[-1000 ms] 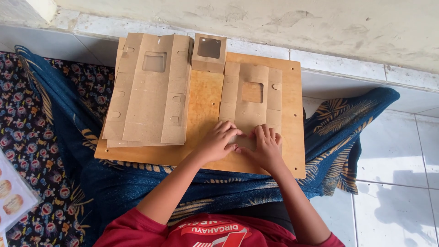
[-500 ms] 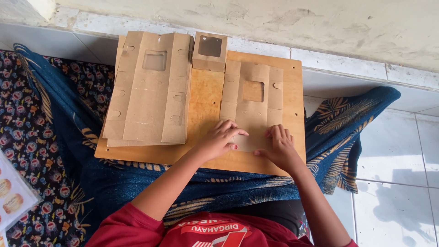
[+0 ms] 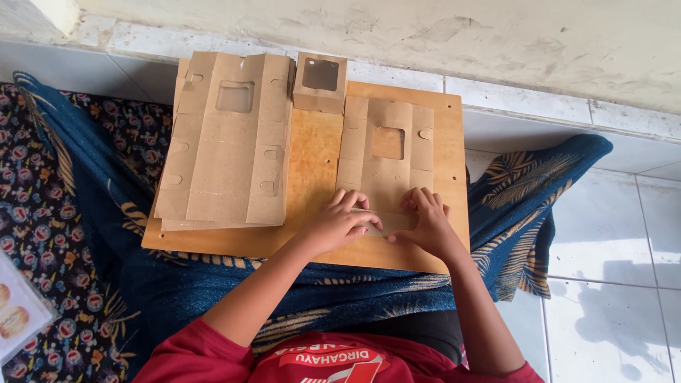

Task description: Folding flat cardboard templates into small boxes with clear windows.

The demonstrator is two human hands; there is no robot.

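Hands together at the near end of the flat brown cardboard box blank (image 3: 384,159): my left hand (image 3: 339,223) and right hand (image 3: 424,225) press it onto the wooden board (image 3: 312,152), gripping nothing. One small windowed box (image 3: 320,82) stands folded; I judge a stack of flat blanks (image 3: 227,142) remains

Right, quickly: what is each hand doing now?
Left hand: fingers curled, pressing the flat cardboard box blank.
Right hand: pressing the same blank's near edge.
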